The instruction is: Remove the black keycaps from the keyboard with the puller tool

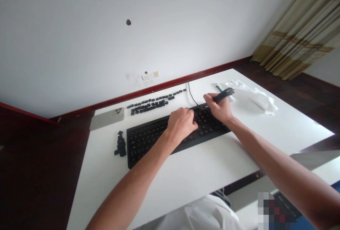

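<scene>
My left hand (182, 124) rests curled on the keys of a black computer keyboard (156, 141), and the fingers hide what lies beneath them. My right hand (217, 108) is shut on a dark plier-like tool (223, 95), above the keyboard's far right part. Several rows of loose black keycaps (151, 104) lie beyond the keyboard. A small heap of keycaps (120, 145) sits to its left.
The keyboard stands on a white table (186, 184). A black cable (192, 95) runs from it toward the wall. A smartphone (107, 118) lies at far left, and a white plastic sheet (252, 97) with a small teal-and-white item (221, 90) lies at right.
</scene>
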A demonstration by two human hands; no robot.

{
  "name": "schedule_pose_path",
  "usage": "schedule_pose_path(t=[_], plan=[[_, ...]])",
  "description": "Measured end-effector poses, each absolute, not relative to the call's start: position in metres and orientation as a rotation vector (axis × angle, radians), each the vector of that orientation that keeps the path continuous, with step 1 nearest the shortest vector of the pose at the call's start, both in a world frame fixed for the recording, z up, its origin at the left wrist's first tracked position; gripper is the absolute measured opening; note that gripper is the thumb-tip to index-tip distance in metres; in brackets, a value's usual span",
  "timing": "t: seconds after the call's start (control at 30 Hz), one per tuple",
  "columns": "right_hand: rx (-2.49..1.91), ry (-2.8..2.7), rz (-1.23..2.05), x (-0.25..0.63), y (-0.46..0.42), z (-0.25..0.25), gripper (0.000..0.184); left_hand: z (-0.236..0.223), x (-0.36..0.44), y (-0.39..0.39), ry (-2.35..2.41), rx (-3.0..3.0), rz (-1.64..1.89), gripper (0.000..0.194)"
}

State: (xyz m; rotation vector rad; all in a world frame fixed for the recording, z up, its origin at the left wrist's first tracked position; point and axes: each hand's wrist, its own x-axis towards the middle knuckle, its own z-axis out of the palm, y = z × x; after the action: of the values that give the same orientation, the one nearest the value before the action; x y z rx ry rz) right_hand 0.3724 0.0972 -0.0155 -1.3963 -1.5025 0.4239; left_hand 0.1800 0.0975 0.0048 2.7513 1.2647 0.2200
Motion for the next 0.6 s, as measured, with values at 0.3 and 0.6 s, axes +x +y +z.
schedule_pose_path(t=[0.3,0.6], plan=[[-1.418,-1.504,0.436,0.3729,0.0969,-0.0123,0.05,0.0033,0.1795,0.0987,1.242,2.715,0.175,0.012],[-1.421,-1.598,0.503,0.37,0.0957,-0.0106,0.046,0.0018,0.1754,0.1022,1.126,2.648,0.253,0.017]])
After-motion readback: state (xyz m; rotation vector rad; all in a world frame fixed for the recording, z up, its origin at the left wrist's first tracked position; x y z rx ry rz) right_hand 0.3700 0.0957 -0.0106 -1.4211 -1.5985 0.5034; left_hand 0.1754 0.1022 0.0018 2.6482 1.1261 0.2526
